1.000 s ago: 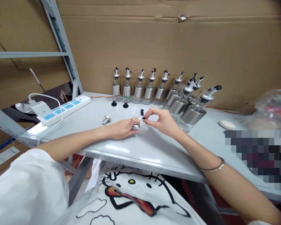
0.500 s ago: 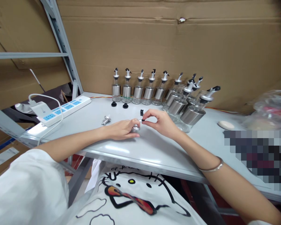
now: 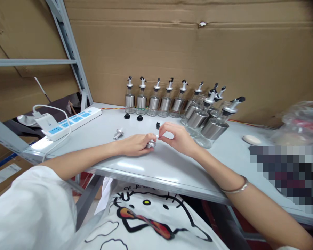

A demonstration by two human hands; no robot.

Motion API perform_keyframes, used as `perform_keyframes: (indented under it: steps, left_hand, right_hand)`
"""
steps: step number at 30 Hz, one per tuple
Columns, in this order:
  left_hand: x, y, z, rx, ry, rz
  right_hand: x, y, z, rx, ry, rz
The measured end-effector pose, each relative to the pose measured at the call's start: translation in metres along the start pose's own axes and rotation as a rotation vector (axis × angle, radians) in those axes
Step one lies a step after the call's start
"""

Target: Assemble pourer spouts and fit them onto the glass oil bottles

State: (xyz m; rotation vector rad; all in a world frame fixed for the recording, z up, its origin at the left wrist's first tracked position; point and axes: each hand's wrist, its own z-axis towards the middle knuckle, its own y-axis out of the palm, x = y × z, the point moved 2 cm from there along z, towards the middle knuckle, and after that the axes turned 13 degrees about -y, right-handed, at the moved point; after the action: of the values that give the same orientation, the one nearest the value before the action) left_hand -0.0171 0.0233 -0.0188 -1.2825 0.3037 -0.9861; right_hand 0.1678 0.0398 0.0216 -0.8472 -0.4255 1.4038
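Spout (image 3: 151, 144) is sitting gripped in the left hand (image 3: 138, 144), toward the tabletop's (image 3: 169, 165) front edge; the right hand (image 3: 177, 139) is pinching the black piece, newly hidden at its tip: fitting is seemingly progressing.

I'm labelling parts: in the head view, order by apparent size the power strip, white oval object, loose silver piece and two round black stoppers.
Power strip
White oval object
Loose silver piece
Round black stoppers: too alike to rank
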Motion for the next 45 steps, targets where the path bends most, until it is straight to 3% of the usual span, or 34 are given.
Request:
perform_keyframes:
  steps: [10, 20, 28, 34, 38, 45]
  left_hand:
    - [-0.002, 0.001, -0.001, 0.029, 0.021, -0.01]
    - [0.0, -0.003, 0.0, -0.042, 0.025, 0.024]
    - [0.003, -0.003, 0.003, -0.132, 0.005, 0.169]
    - [0.002, -0.002, 0.003, -0.133, -0.008, 0.173]
    - [0.002, -0.003, 0.003, -0.097, -0.015, 0.064]
    - [-0.001, -0.002, 0.001, -0.039, 0.008, -0.03]
  right_hand:
    - [0.005, -0.001, -0.001, 0.031, 0.191, 0.125]
    - [0.003, 0.003, 0.001, -0.08, 0.341, 0.211]
    - [0.002, 0.011, 0.0, -0.205, 0.314, 0.187]
    - [0.001, 0.017, 0.0, -0.227, 0.384, 0.135]
    - [0.001, 0.011, -0.002, -0.195, 0.312, 0.022]
    - [0.005, -0.005, -0.004, -0.175, 0.041, -0.172]
